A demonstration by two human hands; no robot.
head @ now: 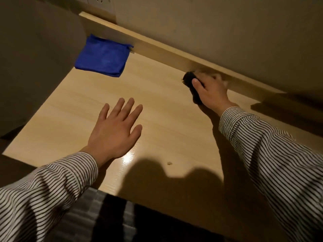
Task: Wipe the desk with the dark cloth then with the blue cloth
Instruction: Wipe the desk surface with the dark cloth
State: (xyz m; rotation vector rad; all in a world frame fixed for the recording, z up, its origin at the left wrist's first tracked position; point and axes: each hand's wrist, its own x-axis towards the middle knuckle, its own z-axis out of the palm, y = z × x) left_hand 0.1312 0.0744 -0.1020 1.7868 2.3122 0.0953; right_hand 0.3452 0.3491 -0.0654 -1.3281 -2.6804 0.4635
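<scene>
Dark cloth (191, 84) sits bunched under the right hand (210, 91), pressed on the desk (166, 119) right beside the raised back edge (157, 48). The fingers are closed over it, a bit blurry. To wipe well, I think the hand should press flat and go in long rows from that back edge toward the front, and catch the small crumb (169, 163) near the front. The left hand (114, 131) lies flat and spread, holding nothing. Blue cloth (103, 55) waits folded, far along that edge.

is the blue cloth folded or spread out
Folded: the blue cloth lies as a thick, neat rectangle with doubled edges at the desk's far left corner, untouched.
</scene>
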